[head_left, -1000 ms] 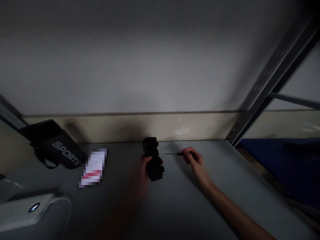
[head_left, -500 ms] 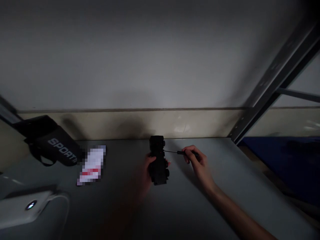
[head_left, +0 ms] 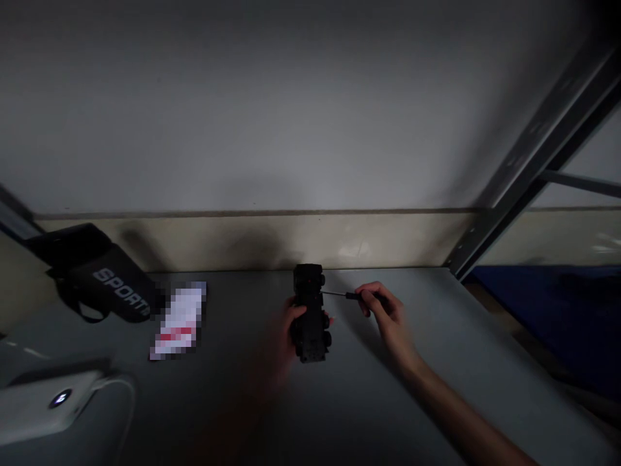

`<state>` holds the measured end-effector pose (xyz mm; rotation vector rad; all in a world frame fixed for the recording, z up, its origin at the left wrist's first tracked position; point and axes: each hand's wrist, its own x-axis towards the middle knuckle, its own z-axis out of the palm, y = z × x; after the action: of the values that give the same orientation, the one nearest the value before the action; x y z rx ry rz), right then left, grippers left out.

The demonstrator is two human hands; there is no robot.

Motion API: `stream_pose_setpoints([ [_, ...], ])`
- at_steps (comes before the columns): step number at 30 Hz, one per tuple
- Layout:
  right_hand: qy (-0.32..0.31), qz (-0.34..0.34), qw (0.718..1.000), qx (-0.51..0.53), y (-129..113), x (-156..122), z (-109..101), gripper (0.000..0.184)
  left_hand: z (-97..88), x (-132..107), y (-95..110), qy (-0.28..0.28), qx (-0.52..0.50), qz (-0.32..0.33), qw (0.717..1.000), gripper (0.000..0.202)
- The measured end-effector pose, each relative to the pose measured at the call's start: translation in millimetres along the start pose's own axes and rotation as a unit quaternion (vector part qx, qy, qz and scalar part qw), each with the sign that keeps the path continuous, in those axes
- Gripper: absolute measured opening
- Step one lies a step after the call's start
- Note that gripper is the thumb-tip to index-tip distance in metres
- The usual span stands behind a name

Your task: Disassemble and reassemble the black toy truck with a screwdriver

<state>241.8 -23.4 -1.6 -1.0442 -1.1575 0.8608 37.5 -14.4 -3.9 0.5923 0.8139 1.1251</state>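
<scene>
The scene is dim. The left hand (head_left: pixel 286 330) is curled around a black toy car (head_left: pixel 310 317), thumb on its near left side and fingertips just showing past its right edge. The hand steadies it on the grey counter (head_left: pixel 388 414). The car stands close to the back edge of the counter, roughly in the middle of the view, with its long axis running away from the person. Round bumps like wheels show along its right flank, and a tiny red dot sits near its far end.

The right hand (head_left: pixel 388 317) is just to the right of the car. Its thumb and forefinger pinch the dark handle of a small screwdriver (head_left: pixel 347 296), and the other fingers are folded in behind. The thin shaft points left, nearly level, and its tip meets the upper right side of the car. Whether it sits in a screw cannot be told in this light. The right forearm stretches back toward the lower right corner.

Well to the left, a black bag (head_left: pixel 104 285) with pale "SPORT" lettering leans against the wall (head_left: pixel 291 129). Just beside it lies a small white and red packet (head_left: pixel 179 320), which is blurred out. At the lower left lies a white power bank (head_left: pixel 43 404) with a lit indicator and a pale cable (head_left: pixel 123 388) curving off its end. A grey metal shelf upright (head_left: pixel 533 155) slants up at the right, with a dark blue surface (head_left: pixel 543 310) beyond the counter's edge.
</scene>
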Motion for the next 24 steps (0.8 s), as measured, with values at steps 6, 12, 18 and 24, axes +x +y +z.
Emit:
stream_pose_setpoints([
  [6,0.001,0.003,1.0,0.002,-0.3,-0.8,0.9,0.03,3.0,-2.6,2.5,-0.008,0.011,0.001,1.0,0.038],
  [12,-0.003,0.0,1.0,-0.001,0.0,-0.2,-0.5,0.028,-0.4,-1.2,0.3,-0.012,0.023,0.0,1.0,0.041],
  [18,-0.001,-0.007,1.0,-0.019,-0.5,-1.1,0.1,0.027,5.2,-4.1,3.8,0.0,0.037,0.002,0.999,0.043],
  [24,0.003,-0.025,0.998,-0.064,-1.5,-5.2,0.5,0.028,6.4,-5.6,5.9,-0.002,0.088,0.009,0.996,0.049],
])
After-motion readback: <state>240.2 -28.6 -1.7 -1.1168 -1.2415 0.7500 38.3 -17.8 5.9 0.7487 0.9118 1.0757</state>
